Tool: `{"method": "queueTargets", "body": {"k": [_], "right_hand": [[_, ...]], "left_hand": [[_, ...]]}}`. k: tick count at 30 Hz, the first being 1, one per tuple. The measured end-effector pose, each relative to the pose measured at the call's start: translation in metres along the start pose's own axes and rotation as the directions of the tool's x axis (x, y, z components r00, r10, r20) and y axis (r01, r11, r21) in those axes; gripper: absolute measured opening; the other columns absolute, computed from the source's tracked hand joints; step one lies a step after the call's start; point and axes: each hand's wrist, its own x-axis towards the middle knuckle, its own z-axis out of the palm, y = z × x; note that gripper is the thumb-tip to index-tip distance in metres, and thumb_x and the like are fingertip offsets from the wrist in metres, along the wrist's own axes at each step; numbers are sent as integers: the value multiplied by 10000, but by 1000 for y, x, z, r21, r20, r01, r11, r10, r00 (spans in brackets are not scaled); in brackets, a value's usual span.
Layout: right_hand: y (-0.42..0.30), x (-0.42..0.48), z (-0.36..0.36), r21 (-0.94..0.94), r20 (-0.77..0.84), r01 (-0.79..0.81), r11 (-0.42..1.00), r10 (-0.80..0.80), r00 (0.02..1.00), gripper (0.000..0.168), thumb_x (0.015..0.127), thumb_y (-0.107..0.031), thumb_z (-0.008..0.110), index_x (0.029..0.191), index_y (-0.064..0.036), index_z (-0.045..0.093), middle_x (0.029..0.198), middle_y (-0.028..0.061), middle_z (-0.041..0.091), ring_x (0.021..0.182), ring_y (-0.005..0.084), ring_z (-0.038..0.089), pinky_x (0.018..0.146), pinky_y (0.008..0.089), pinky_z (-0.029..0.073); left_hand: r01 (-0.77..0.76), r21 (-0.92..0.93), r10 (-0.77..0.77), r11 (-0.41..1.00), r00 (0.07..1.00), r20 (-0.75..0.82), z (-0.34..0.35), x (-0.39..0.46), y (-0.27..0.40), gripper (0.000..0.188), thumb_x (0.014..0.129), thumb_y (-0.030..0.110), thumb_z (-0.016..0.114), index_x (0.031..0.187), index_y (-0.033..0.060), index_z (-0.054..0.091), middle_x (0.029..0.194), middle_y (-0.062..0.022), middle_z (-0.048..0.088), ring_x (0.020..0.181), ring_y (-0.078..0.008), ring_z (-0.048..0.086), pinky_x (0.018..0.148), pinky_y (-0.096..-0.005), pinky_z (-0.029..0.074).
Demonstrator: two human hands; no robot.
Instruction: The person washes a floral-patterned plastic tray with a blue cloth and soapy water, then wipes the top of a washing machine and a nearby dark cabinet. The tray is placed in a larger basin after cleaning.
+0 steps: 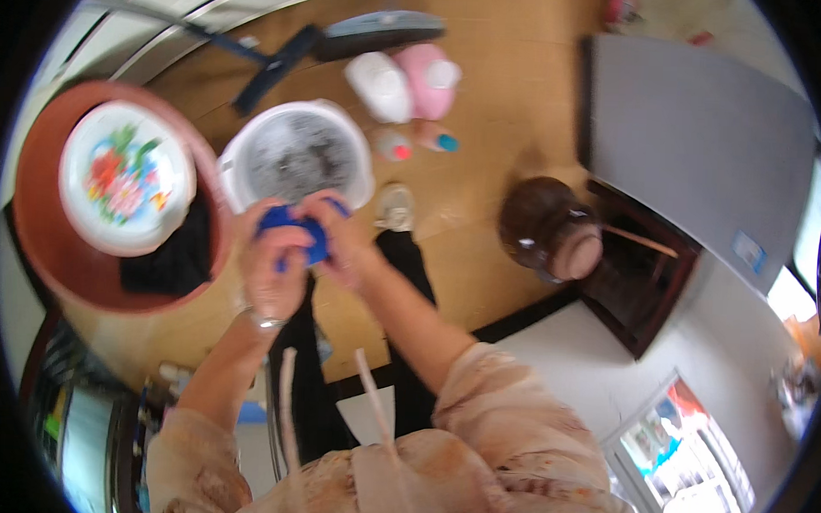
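My left hand and my right hand grip a bunched blue cloth between them, just past the near rim of a white bucket. Grey, sudsy water with something dark in it fills part of the bucket. Left of it stands a reddish-brown plastic tub, which holds a white basin with a floral print and a black cloth. The blue cloth is blurred, and its exact shape cannot be told.
Beyond the bucket are a white jug, a pink jug, two small bottles and a floor squeegee or broom head. A brown glazed jar and a grey-topped cabinet stand at right. My shoe is near the bucket.
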Motion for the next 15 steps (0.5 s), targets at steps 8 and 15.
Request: {"method": "queueTargets", "body": {"k": [8,15], "right_hand": [[-13,28,10,-377,119,-375,847,446,887,305,894,-371,650,878,-77,574,765,26,566,667,110,537,597,261,468],[-18,42,19,-727,178,-280,626,566,805,413,871,-447,656,845,-41,587,701,38,537,639,126,525,609,291,468]], "left_hand": [[-317,-73,325,946,914,242,-13,1,4,228,508,32,686,692,134,597,968,-87,571,887,-286,602,734,-389,525],[-595,-94,562,798,679,472,15,-21,-9,140,557,228,619,573,156,500,821,-26,478,918,-275,555,773,-371,514]]}}
